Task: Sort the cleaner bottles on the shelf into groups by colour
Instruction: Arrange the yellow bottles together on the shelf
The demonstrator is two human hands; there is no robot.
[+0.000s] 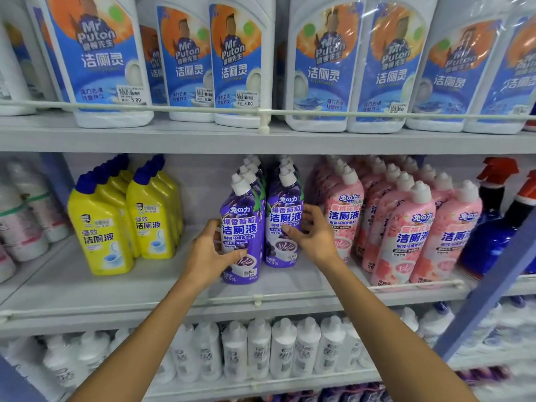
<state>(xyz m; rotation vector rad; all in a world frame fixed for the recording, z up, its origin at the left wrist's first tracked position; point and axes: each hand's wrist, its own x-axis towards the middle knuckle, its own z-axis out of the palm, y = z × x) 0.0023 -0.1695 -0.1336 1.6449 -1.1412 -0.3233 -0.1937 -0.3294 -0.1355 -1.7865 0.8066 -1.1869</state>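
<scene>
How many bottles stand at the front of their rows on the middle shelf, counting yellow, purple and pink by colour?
Yellow bottles: 2
Purple bottles: 2, one gripped by the left hand, one by the right hand
Pink bottles: 3
Total: 7

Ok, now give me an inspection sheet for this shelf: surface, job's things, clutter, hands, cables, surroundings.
Surface: grey middle shelf with a wire front rail.
Job's things: yellow bottles at left, purple bottles in the middle, pink bottles at right, each colour grouped.
Clutter: blue spray bottles with red triggers at far right; pale bottles at far left.
Hands: left hand grips the left purple bottle; right hand holds the right purple bottle.
Cables: nothing seen.
Surroundings: Mr Puton bottles on the shelf above; white bottles on the shelf below.
</scene>
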